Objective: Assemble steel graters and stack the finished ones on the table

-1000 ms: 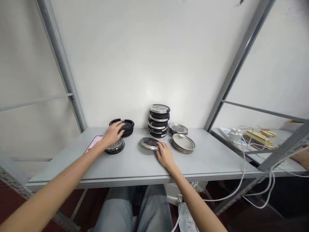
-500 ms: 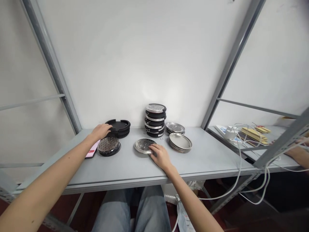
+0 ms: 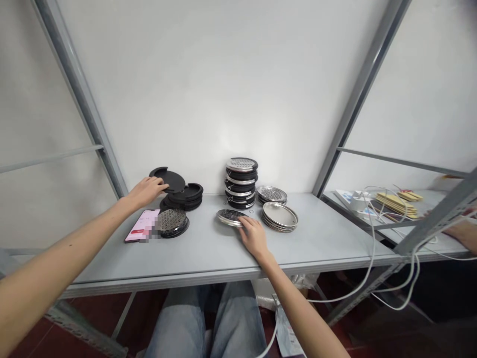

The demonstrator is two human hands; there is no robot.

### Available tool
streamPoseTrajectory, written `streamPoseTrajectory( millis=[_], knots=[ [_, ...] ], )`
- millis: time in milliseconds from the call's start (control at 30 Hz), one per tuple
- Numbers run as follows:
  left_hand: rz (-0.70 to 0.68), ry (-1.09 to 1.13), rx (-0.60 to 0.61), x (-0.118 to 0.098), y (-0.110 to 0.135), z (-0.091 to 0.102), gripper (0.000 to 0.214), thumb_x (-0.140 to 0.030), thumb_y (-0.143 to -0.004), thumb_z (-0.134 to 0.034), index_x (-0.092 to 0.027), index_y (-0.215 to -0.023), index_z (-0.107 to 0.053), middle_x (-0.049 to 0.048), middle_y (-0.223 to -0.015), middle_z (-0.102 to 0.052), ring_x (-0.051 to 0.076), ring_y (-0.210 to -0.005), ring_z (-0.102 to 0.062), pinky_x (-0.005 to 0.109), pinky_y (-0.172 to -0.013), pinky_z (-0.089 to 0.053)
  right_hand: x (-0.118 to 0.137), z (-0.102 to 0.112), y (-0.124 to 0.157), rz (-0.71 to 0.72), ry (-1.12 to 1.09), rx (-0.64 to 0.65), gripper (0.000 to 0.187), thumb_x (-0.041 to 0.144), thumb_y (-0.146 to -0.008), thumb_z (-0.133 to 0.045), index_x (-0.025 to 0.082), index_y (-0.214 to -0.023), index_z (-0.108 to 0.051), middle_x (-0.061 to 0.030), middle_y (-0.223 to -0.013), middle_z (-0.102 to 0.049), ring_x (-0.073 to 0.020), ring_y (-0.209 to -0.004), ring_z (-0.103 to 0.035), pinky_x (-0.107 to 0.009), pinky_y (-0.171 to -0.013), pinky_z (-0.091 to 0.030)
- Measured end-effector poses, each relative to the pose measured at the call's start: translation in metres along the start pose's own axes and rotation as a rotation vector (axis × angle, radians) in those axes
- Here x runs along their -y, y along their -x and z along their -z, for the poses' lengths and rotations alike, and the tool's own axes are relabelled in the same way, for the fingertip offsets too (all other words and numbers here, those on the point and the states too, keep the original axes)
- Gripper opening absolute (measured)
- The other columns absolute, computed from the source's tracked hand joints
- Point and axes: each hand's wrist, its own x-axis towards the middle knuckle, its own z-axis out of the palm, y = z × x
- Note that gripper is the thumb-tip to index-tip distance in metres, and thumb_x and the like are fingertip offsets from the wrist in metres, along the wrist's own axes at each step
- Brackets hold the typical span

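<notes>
My left hand grips a black round holder and holds it lifted above the stack of black holders at the back left of the grey table. My right hand pinches the near edge of a perforated metal disc, which is tilted up off the table. In front of the black stack lies a black holder with a mesh disc in it.
A tall stack of assembled black-and-metal pieces stands at the back centre. Right of it lie perforated discs and a pile of plain metal plates. A phone lies at left. Cables hang at right, near another person's hand.
My left hand has left the mesh-filled holder, gone back to the black stack and lifted its top holder. My right hand has tilted the perforated disc up.
</notes>
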Motion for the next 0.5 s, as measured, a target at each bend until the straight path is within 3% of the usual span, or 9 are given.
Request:
streamPoseTrajectory(
  millis=[100,233,367,500],
  knots=[
    [-0.058,0.085,-0.15,-0.018,0.005,0.019,0.029,-0.028,-0.094,-0.044,-0.022,-0.112,-0.065,0.0101,-0.101,-0.062,0.026,-0.094,-0.058,0.041,-0.085,-0.044,-0.003,0.0,0.001,-0.06,-0.024,-0.119,0.029,0.022,-0.092,-0.048,0.018,-0.117,-0.062,-0.0091,-0.113,-0.069,-0.0244,-0.1,-0.063,-0.038,-0.084,-0.044],
    [-0.184,0.251,-0.251,-0.08,0.02,0.034,0.028,-0.024,-0.096,-0.043,-0.02,-0.116,-0.062,0.0112,-0.105,-0.061,0.024,-0.097,-0.056,0.039,-0.086,-0.045,-0.009,-0.001,0.004,-0.147,-0.098,-0.295,0.031,0.025,-0.093,-0.045,0.018,-0.117,-0.062,-0.0097,-0.112,-0.069,-0.0239,-0.101,-0.064,-0.037,-0.086,-0.045],
    [-0.321,0.351,-0.208,-0.153,0.039,0.023,0.026,-0.015,-0.094,-0.047,-0.021,-0.113,-0.064,0.0098,-0.103,-0.061,0.023,-0.099,-0.055,0.037,-0.087,-0.046,-0.015,-0.003,0.004,-0.253,-0.172,-0.423,0.032,0.03,-0.092,-0.046,0.018,-0.116,-0.063,-0.0093,-0.112,-0.069,-0.024,-0.102,-0.064,-0.038,-0.09,-0.046],
    [-0.34,0.465,-0.134,-0.197,0.048,0.001,0.027,-0.014,-0.093,-0.05,-0.021,-0.117,-0.061,0.01,-0.105,-0.06,0.023,-0.1,-0.056,0.036,-0.086,-0.047,-0.016,-0.003,0.003,-0.201,-0.194,-0.352,0.031,0.029,-0.09,-0.048,0.018,-0.115,-0.065,-0.0091,-0.113,-0.069,-0.0239,-0.103,-0.064,-0.039,-0.091,-0.046]
  ],
)
